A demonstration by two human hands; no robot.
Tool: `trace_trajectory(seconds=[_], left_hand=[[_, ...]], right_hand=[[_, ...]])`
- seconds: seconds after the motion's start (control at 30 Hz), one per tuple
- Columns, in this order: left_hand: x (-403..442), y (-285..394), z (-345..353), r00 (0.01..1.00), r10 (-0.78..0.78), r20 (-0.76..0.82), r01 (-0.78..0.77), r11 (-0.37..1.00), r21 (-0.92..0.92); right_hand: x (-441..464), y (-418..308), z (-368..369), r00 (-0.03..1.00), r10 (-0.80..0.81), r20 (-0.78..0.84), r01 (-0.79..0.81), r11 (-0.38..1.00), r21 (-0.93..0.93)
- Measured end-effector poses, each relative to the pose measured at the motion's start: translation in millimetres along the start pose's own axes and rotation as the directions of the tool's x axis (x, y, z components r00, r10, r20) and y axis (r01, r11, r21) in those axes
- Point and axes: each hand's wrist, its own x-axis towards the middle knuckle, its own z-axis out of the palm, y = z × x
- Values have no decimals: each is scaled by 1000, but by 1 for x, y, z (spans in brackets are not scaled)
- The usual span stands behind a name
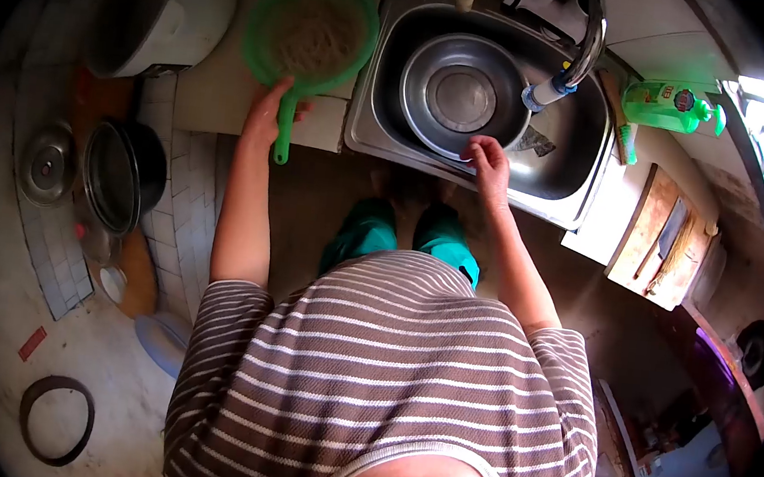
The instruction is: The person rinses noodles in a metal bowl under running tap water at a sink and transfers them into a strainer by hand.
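Observation:
My left hand (267,115) is closed around the handle of a green strainer (252,37), with fingertips showing on the handle's far side. Pale, noodle-like strands (316,41) lie in the strainer, which is over the counter left of the sink. A round metal basin (418,104) sits inside the steel sink (362,112). At the basin's near rim, the fingers of my right hand (490,168) are pinched together on the edge. Over the basin's right side hangs the faucet's spout (543,93).
A green pump bottle (666,107) and a brush (628,143) stand right of the sink. Farther right, a knife (668,229) lies on a wooden board (636,231). On the left are a large white pot (178,21) and a dark pot (154,166).

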Motion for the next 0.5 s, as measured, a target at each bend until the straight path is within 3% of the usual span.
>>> trace_trajectory(seconds=[0.03, 0.1, 0.27, 0.4, 0.47, 0.5], left_hand=[[2, -4, 0, 1000, 4, 8, -5, 1000, 6], [7, -20, -1, 981, 105, 162, -66, 971, -230], [-45, -43, 34, 942, 299, 152, -260, 937, -232], [-52, -61, 38, 939, 328, 99, -292, 918, -268], [-40, -74, 30, 947, 267, 177, -193, 917, -350], [-40, -75, 31, 972, 198, 129, -139, 919, -370]], right_hand=[[-2, -3, 7, 1000, 21, 14, -21, 1000, 5], [-8, -11, 20, 998, 45, 52, -47, 998, 50], [-19, -36, 33, 997, 30, 77, -33, 999, 35], [-17, -39, 30, 997, -34, 75, 30, 998, 54], [-15, -34, 25, 998, -27, 58, 26, 1000, 7], [-16, -34, 24, 998, -18, 54, 19, 1000, -1]])
